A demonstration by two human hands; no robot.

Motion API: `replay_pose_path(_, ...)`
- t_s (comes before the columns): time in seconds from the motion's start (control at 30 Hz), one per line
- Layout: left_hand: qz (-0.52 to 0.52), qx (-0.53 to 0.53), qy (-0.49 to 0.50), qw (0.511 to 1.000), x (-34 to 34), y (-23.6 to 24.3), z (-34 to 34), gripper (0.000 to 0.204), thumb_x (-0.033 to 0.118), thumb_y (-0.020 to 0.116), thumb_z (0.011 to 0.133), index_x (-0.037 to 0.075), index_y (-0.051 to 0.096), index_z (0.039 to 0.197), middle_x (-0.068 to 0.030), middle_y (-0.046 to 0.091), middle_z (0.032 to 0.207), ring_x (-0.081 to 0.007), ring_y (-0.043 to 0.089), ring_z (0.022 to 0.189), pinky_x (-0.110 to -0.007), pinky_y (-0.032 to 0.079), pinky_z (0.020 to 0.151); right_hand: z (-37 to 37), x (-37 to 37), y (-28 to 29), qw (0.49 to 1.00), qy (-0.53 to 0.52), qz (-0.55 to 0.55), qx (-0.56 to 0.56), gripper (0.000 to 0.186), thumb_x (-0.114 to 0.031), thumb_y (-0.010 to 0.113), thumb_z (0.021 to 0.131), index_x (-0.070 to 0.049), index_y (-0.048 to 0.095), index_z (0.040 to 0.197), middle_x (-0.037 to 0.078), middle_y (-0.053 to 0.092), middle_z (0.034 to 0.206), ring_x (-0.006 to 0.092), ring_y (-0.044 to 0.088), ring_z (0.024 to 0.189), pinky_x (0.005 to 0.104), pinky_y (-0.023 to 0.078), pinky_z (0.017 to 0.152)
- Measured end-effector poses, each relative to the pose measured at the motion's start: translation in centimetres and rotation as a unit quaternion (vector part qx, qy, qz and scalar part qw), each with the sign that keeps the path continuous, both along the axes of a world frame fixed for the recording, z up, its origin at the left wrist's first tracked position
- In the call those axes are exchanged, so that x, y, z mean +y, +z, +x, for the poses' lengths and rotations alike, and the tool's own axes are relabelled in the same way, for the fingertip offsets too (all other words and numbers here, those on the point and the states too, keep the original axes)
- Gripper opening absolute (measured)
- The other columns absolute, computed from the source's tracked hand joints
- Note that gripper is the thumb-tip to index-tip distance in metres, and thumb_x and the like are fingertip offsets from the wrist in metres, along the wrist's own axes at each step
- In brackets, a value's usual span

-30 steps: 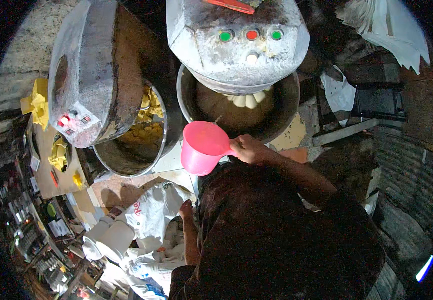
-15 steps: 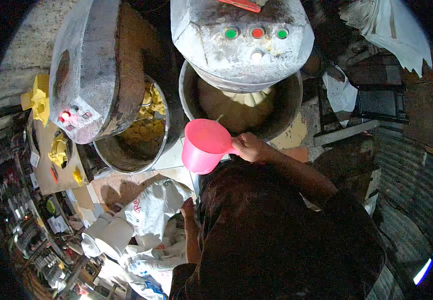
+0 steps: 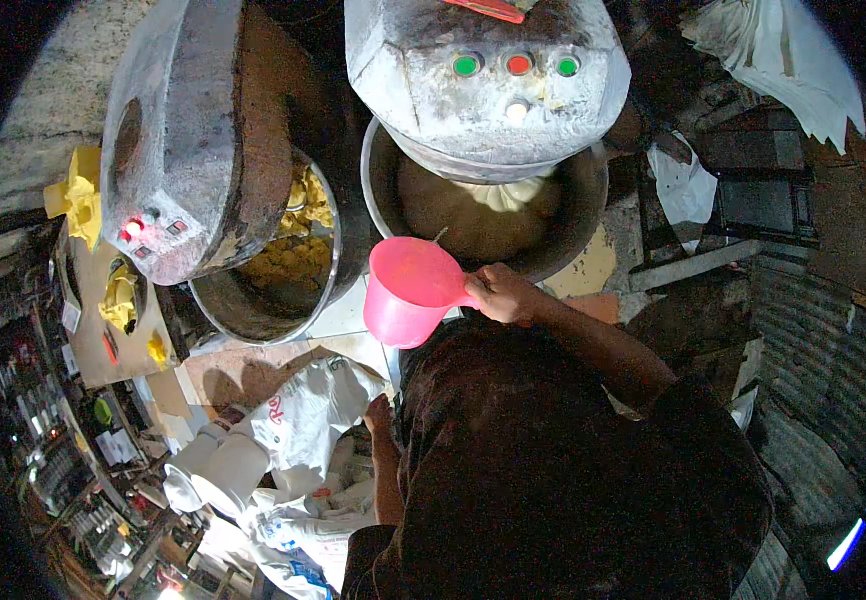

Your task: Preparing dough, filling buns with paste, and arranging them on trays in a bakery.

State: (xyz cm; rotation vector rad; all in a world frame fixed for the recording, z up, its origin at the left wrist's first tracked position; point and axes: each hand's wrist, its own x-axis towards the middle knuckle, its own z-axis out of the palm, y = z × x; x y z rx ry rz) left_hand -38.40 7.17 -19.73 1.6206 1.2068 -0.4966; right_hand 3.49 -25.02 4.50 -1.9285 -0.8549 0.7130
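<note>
A pink plastic dipper [image 3: 408, 310] is held by its handle in my right hand [image 3: 503, 293], whose fingers are closed round it. It hangs upright in front of the near rim of the right mixer bowl [image 3: 383, 215]; its inside looks pink, and any contents are hard to make out. Pale, folded dough [image 3: 508, 195] shows in that bowl under the mixer head [image 3: 493, 110]. My left hand [image 3: 379, 412] hangs low at my side by a white sack [image 3: 313, 410]. Its fingers are small and dark, partly hidden, so its grip is unclear.
To the left stands a second mixer [image 3: 178, 140], its bowl [image 3: 330, 255] holding yellow lumps. Beyond it, a board [image 3: 113, 350] carries yellow pieces. White buckets [image 3: 228, 475] sit by the sack at lower left. A wooden beam [image 3: 693, 265] and corrugated sheets [image 3: 813, 350] lie to the right.
The dough's folds in the right bowl have shifted slightly. The whole view has moved a little; both my hands and the pink dipper stay about where they were.
</note>
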Motion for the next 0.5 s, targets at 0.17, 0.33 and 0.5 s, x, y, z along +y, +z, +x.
replay_pose_path(0.17, 0.122, -0.01, -0.167, 0.978, -1.7, 2.7, 2.4, 0.043, 0.036, 0.066, 0.083, -0.004, 0.07, 0.098, -0.0109, 0.067, 0.076, -0.0184, 0.06, 0.065, -0.032, 0.046, 0.056, -0.2, -0.9, -1.4, 0.999, -0.023, -0.039, 0.003, 0.021, -0.019, 0.042, 0.096, -0.002, 0.054, 0.092, 0.023, 0.055, 0.065, 0.036, 0.06, 0.057, 0.0457, 0.043, 0.051)
replay_pose_path(0.33, 0.054, -0.011, 0.069, 0.996, -3.7, 4.5, 3.4, 0.039, 0.036, 0.065, 0.083, 0.001, 0.071, 0.099, -0.0093, 0.069, 0.082, -0.0193, 0.063, 0.071, -0.035, 0.048, 0.062, -0.3, -0.8, -2.0, 0.999, -0.037, -0.007, 0.039, 0.018, -0.016, 0.044, 0.094, -0.002, 0.054, 0.091, 0.022, 0.053, 0.063, 0.0357, 0.06, 0.058, 0.0456, 0.043, 0.051)
replay_pose_path(0.5, 0.347, -0.002, -0.415, 0.841, -0.6, 0.9, -1.8, 0.035, 0.04, 0.059, 0.087, 0.009, 0.072, 0.099, -0.0077, 0.071, 0.085, -0.0208, 0.066, 0.072, -0.037, 0.05, 0.066, -0.5, 0.7, -2.0, 0.989, 0.026, 0.062, -0.128, 0.022, -0.02, 0.044, 0.095, -0.003, 0.055, 0.087, 0.023, 0.055, 0.067, 0.0358, 0.059, 0.057, 0.0447, 0.043, 0.051)
